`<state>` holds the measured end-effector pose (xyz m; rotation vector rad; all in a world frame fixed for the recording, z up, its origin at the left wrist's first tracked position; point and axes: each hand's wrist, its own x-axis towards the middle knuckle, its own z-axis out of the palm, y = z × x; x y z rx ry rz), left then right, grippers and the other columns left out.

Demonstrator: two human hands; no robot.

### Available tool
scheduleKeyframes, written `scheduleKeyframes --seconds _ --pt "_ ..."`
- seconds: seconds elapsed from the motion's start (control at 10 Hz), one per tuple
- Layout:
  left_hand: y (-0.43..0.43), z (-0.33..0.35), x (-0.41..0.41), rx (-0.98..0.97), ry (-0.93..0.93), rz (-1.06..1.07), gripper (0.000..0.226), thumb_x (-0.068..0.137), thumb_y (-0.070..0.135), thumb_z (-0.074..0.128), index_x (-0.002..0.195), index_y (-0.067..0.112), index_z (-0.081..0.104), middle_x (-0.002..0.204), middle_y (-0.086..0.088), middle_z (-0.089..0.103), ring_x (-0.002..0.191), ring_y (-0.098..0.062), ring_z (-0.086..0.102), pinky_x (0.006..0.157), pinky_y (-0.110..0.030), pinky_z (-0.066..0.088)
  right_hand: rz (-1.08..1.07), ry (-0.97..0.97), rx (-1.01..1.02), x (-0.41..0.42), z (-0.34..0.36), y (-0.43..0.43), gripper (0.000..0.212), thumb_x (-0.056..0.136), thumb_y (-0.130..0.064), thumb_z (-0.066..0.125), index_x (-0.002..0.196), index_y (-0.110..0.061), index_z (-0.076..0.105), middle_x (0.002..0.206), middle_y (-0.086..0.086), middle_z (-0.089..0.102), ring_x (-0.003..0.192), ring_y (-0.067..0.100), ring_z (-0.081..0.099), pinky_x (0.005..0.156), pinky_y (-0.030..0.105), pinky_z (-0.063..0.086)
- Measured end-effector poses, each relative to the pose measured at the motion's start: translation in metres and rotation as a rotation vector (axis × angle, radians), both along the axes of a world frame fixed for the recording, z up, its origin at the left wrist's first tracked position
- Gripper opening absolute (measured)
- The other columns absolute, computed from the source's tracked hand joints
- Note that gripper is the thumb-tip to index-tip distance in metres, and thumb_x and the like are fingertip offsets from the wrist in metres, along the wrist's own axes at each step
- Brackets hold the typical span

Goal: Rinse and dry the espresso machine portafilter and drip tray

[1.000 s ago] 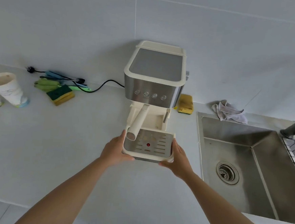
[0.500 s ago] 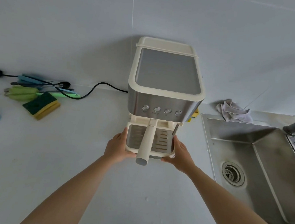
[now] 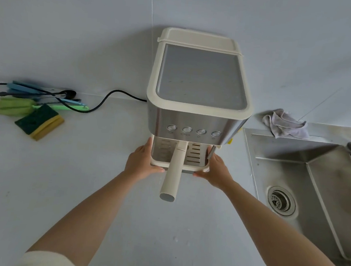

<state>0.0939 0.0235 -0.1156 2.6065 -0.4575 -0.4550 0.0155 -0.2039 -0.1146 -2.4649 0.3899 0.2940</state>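
No legible words, brand names, numbers or labels anywhere in view.

The only signs are 4 tiny pictograms on the steel front panel of the espresso machine (image 3: 197,115), 1 at 6 o'clock of each of the 4 round buttons (image 3: 201,132). They are too small and blurred to identify.
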Motion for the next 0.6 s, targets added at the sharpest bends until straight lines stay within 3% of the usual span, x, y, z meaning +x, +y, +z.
scheduleKeyframes --seconds 0.4,0.6 --pt "-0.004 0.001 -0.001 0.079 -0.019 -0.029 0.105 0.074 0.040 0.070 0.148 0.012 0.002 0.138 -0.010 0.042 0.128 -0.026 0.039 0.095 -0.038 0.039 0.014 0.030 -0.055 0.001 0.000 0.000 0.085 0.071 -0.034 0.076 0.139 -0.018 0.028 0.136 0.000 0.043 0.129 0.021 0.036 0.105 0.040 0.037" --pt "0.005 0.005 -0.010 0.105 -0.097 -0.049 0.094 0.081 0.047 0.061 0.148 0.009 0.005 0.150 -0.013 0.027 0.135 -0.030 0.030 0.100 -0.045 0.037 0.000 0.011 -0.109 -0.015 0.010 0.008 0.106 0.074 -0.043 0.072 0.149 -0.013 0.002 0.155 0.002 0.018 0.142 0.023 0.019 0.114 0.044 0.028"
